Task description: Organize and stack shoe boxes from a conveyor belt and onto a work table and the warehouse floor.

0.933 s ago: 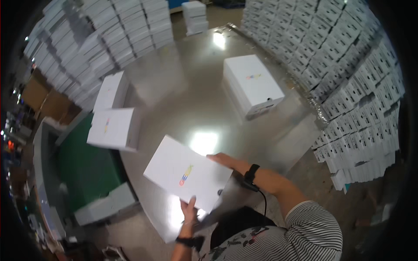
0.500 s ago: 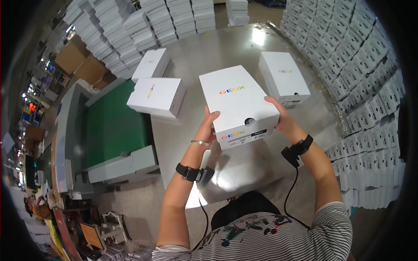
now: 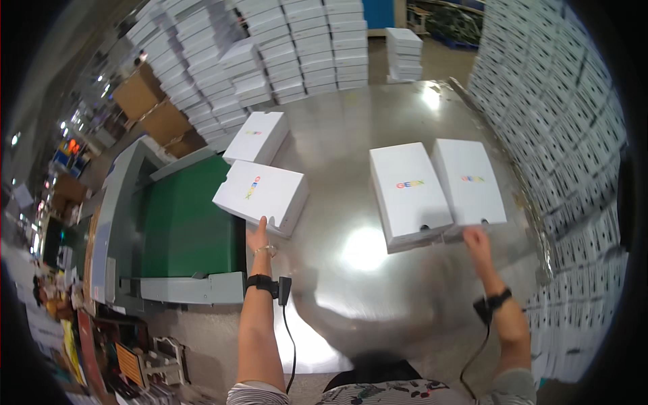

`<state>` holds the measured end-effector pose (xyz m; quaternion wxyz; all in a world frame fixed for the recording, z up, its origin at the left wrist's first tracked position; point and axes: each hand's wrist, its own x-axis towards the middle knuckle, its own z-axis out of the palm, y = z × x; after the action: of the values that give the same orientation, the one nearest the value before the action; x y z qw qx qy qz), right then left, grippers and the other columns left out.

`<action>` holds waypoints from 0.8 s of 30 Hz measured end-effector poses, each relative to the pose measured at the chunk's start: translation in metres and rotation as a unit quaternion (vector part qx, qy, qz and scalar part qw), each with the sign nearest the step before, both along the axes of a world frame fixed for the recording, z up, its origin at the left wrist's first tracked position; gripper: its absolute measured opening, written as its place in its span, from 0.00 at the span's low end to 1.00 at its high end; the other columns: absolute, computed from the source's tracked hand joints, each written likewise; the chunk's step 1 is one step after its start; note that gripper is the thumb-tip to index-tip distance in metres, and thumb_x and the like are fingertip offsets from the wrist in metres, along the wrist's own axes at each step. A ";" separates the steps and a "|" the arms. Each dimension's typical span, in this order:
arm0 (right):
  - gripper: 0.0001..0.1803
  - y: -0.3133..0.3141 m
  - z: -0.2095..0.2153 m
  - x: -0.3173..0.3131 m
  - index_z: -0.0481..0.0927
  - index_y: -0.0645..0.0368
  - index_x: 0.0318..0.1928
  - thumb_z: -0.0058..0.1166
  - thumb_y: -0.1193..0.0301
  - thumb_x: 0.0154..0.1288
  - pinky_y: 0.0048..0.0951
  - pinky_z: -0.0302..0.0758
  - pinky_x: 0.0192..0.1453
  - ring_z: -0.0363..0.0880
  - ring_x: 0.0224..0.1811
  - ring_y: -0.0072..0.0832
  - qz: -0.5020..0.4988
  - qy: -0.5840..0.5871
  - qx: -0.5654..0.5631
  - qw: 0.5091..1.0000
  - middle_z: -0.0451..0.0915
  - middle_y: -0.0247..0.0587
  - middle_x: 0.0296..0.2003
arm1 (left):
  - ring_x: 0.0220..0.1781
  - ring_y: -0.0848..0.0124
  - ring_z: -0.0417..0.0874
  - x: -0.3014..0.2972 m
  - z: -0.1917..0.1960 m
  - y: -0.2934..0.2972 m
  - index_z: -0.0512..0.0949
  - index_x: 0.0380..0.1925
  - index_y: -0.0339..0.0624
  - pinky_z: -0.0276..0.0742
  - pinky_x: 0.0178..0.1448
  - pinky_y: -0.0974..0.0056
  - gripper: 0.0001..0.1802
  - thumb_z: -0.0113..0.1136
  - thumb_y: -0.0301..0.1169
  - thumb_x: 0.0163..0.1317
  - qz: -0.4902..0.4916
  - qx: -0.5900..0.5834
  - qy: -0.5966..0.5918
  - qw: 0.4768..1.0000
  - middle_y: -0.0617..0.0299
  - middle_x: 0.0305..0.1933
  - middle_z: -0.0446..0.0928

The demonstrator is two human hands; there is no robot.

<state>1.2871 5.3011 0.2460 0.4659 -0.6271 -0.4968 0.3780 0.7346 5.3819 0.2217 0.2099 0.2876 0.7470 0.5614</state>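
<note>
At the far right corner of the green belt [image 3: 189, 236], a white box [image 3: 263, 189] lay with its long axis roughly crosswise to the belt. The left hand [image 3: 258, 237] was nearer, thumb at the box's near side; grip unconfirmed. Well right of the belt, the right hand [image 3: 478, 244] showed blurred by a second box [image 3: 469, 179]; its closure could not be told.

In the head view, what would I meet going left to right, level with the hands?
Green belt, left hand, left box of the right-hand pair, right hand, tall stacks of white boxes.
</note>
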 end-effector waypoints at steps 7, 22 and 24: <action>0.09 -0.101 -0.036 -0.068 0.73 0.61 0.36 0.50 0.73 0.54 0.22 0.71 0.36 0.73 0.31 0.19 0.107 0.092 -0.214 0.967 0.76 0.35 0.29 | 0.18 0.73 0.68 -0.017 -0.020 0.031 0.69 0.24 0.34 0.65 0.19 0.65 0.18 0.60 0.41 0.47 0.083 0.124 -0.303 0.941 0.62 0.19 0.68; 0.29 -0.108 -0.005 -0.194 0.62 0.64 0.52 0.51 0.60 0.54 0.25 0.68 0.44 0.71 0.39 0.24 0.325 0.202 -0.259 0.887 0.70 0.42 0.43 | 0.54 0.59 0.65 0.062 0.002 -0.128 0.62 0.49 0.29 0.60 0.56 0.61 0.35 0.56 0.46 0.48 -0.491 -0.403 -0.100 0.766 0.48 0.50 0.66; 0.28 -0.112 -0.013 -0.209 0.60 0.65 0.53 0.51 0.63 0.55 0.26 0.67 0.46 0.69 0.42 0.25 0.270 0.204 -0.260 0.904 0.70 0.42 0.42 | 0.53 0.62 0.67 0.067 -0.033 -0.163 0.63 0.48 0.30 0.62 0.55 0.62 0.33 0.53 0.46 0.51 -0.440 -0.278 -0.231 0.822 0.51 0.49 0.67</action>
<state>1.0781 5.1894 0.2327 0.2576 -0.4773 -0.4250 0.7247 0.8020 5.2185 0.1888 0.6722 0.3764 0.5955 0.2277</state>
